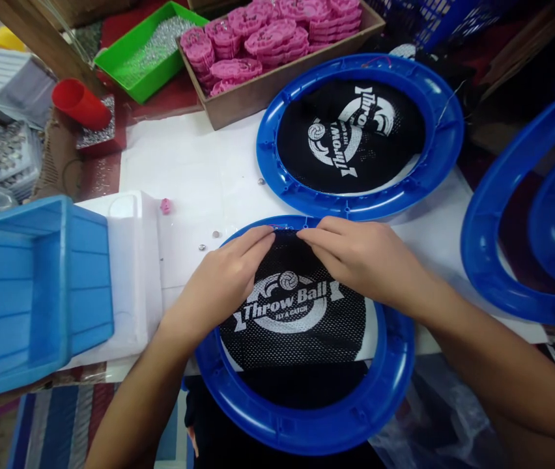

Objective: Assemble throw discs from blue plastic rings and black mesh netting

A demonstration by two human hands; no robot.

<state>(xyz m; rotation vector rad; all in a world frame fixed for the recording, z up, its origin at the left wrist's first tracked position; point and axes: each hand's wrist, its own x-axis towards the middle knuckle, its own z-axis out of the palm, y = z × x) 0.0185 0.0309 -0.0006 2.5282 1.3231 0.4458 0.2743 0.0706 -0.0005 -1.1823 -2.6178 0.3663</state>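
A blue plastic ring (301,426) lies in front of me, overhanging the table's near edge. Across its opening is a black mesh net (301,345) printed with "Throw Ball", covering the upper and middle part. My left hand (231,277) has thumb and fingers pinched together on the net's far edge, by the ring's inner rim. Close beside it, my right hand (365,257) pinches that same edge a little to the right. A small bit of red and blue wire or part shows on the rim between the hands; its details are too small to tell.
Beyond is a second blue ring (360,205) with a black printed net. More blue rings (497,260) stand right. A box of pink parts (277,39), a green tray (131,78) of small metal pieces, a red cup (79,104) and a blue bin (86,280) surround the white tabletop (180,156).
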